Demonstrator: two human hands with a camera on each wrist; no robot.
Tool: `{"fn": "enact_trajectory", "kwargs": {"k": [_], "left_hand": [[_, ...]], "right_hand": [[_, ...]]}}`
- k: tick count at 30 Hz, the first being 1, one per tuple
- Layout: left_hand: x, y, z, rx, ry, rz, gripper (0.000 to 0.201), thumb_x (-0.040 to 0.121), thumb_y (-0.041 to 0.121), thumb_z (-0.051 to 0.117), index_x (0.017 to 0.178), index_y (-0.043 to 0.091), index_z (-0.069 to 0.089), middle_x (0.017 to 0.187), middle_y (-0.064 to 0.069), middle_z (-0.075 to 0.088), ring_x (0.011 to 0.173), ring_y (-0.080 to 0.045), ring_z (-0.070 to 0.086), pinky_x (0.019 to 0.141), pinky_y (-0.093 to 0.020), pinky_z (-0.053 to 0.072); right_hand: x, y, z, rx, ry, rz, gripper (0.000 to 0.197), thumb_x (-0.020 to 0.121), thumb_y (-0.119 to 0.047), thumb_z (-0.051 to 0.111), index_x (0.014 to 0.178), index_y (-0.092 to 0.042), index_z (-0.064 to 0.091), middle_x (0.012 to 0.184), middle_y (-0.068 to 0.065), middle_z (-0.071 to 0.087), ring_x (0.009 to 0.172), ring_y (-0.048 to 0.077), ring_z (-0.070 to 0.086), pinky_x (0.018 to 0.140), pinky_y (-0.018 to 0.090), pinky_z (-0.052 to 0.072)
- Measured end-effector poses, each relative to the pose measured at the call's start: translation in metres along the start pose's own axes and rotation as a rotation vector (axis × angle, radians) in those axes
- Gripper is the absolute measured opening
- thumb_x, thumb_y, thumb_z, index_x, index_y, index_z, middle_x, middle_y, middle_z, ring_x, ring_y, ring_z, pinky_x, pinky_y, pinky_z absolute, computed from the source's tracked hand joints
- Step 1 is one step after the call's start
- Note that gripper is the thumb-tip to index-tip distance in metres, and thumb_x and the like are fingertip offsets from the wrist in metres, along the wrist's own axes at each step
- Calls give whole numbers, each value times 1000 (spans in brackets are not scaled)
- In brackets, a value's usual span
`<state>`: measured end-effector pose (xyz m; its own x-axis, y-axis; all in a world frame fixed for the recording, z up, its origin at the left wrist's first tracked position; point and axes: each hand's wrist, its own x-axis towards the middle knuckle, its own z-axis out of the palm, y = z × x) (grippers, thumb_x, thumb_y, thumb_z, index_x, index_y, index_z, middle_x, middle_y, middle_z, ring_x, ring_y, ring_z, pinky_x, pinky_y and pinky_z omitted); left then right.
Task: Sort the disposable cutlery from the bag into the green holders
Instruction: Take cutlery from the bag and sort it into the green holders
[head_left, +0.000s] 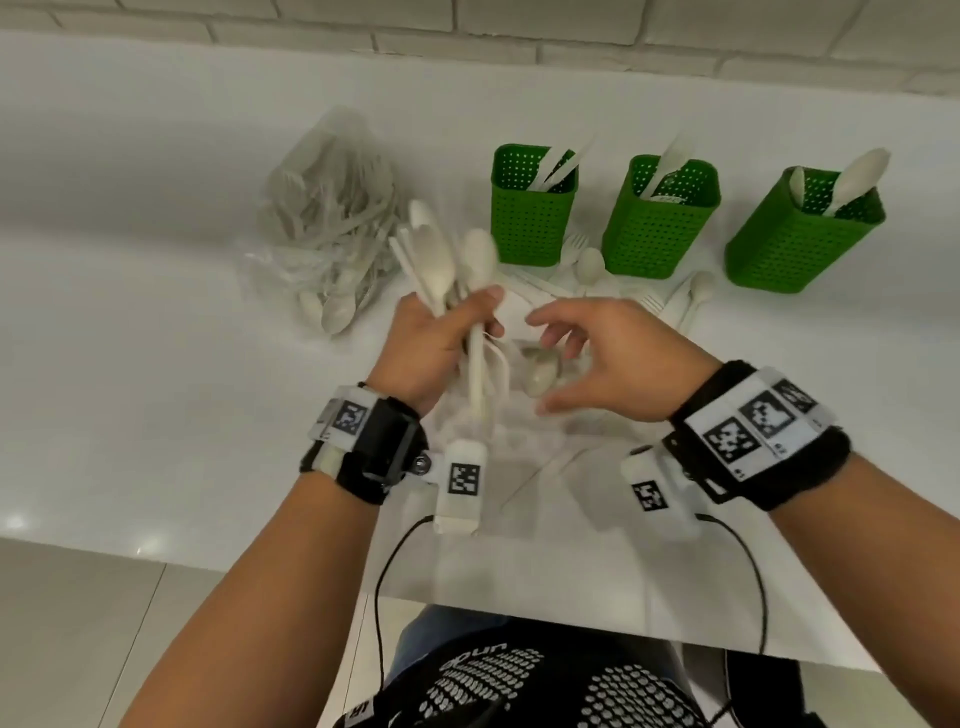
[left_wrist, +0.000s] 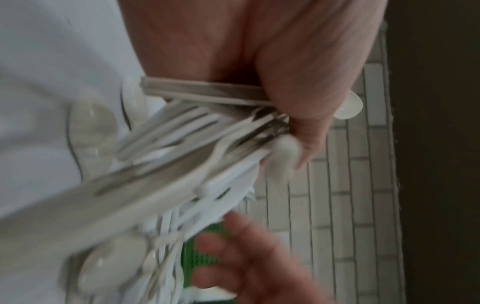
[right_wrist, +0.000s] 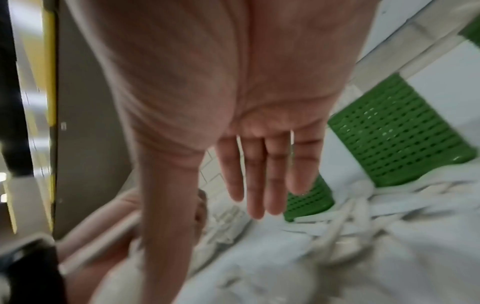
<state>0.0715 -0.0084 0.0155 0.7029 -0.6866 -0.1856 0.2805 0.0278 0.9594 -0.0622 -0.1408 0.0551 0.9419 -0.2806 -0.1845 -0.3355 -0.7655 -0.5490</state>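
Item: mixed cutlery bundle (head_left: 470, 291), L hand (head_left: 431, 353) gripping it w/ fingers curled, above tabletop (head_left: 156, 364) near bag (head_left: 327, 218); R hand (head_left: 597, 353) hovering empty, fingers spread; risk: pcs slipping from loose bunch or landing in wrong green holders (head_left: 660, 218).

Off-white matt plastic cutlery bundle (head_left: 470, 291) clutched in the left hand (head_left: 431, 353), smooth, faintly glossy on spoon bowls. Left of that grip, thin clear crinkled plastic bag (head_left: 322, 218), shiny in its folds. Beyond the grip, three green holders (head_left: 532, 218) of perforated plastic, slight sheen. Under the unclenched right hand (head_left: 602, 358), loose matt cutlery (head_left: 540, 376) on a smooth glossy white surface (head_left: 130, 332). Behind, matt white brick-pattern wall (head_left: 467, 21).
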Motion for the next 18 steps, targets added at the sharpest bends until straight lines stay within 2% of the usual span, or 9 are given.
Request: {"fn": "enact_trajectory", "kwargs": {"k": [2, 4, 5, 8, 11, 12, 14, 16, 18], "left_hand": [[5, -1, -23, -84, 51, -25, 10, 93, 12, 63, 85, 7, 65, 74, -5, 71, 68, -18, 69, 65, -34, 55], [9, -2, -37, -130, 55, -39, 8, 96, 13, 59, 90, 7, 62, 77, -6, 73, 70, -19, 71, 67, -34, 57], [10, -3, -41, -142, 47, -41, 9, 96, 12, 59, 90, 7, 62, 75, -6, 71, 70, -20, 70, 69, -35, 57], [11, -9, -44, -143, 18, -32, 13, 92, 10, 64, 80, 9, 61, 65, -4, 62, 65, -20, 63, 73, -37, 52], [14, -17, -42, -216, 36, -52, 30, 85, 10, 72, 64, 12, 50, 54, -1, 49, 54, -16, 57, 74, -37, 53], [15, -18, -41, -276, 42, -81, 34, 85, 11, 71, 61, 12, 47, 52, 0, 47, 52, -15, 56, 74, -36, 53], [17, -18, -42, -386, 39, -140, 30, 89, 14, 67, 63, 13, 53, 57, -1, 54, 56, -16, 59, 74, -34, 54], [19, -16, -44, -455, 29, -178, 16, 89, 19, 64, 75, 13, 58, 72, -4, 66, 69, -17, 66, 77, -32, 55], [22, -17, -48, -487, 41, -208, 8, 91, 19, 61, 87, 12, 59, 86, -7, 72, 82, -19, 70, 81, -33, 56]], "right_hand": [[0, 13, 6, -306, -199, 32, 104, 66, -28, 87, 151, -21, 26, 153, 0, 33, 138, 18, 34, 111, 30, 29], [8, 21, 15, -568, -298, 16, 108, 75, -17, 78, 155, -23, 6, 163, -2, 5, 149, 19, 5, 117, 36, 14], [13, 24, 17, -614, -337, 6, 108, 76, -17, 76, 155, -23, 3, 163, -2, 2, 150, 20, 1, 118, 38, 13], [26, 27, 17, -563, -394, 7, 103, 74, -37, 78, 153, -19, 15, 158, -2, 21, 144, 22, 17, 113, 41, 28], [34, 25, 22, -491, -345, -14, 86, 71, -55, 74, 141, -20, 39, 138, -1, 44, 126, 22, 34, 103, 42, 38], [36, 24, 25, -511, -307, -32, 78, 71, -56, 72, 135, -20, 46, 131, -1, 48, 121, 22, 38, 100, 40, 40], [41, 22, 34, -544, -202, -85, 54, 79, -50, 67, 124, -20, 57, 122, 0, 52, 112, 22, 42, 93, 36, 40], [44, 22, 42, -517, -124, -115, 36, 89, -39, 59, 120, -20, 62, 118, 1, 56, 109, 22, 45, 88, 32, 36], [46, 24, 46, -472, -84, -100, 30, 93, -29, 54, 121, -18, 61, 117, 2, 58, 110, 23, 48, 89, 32, 34]]}}
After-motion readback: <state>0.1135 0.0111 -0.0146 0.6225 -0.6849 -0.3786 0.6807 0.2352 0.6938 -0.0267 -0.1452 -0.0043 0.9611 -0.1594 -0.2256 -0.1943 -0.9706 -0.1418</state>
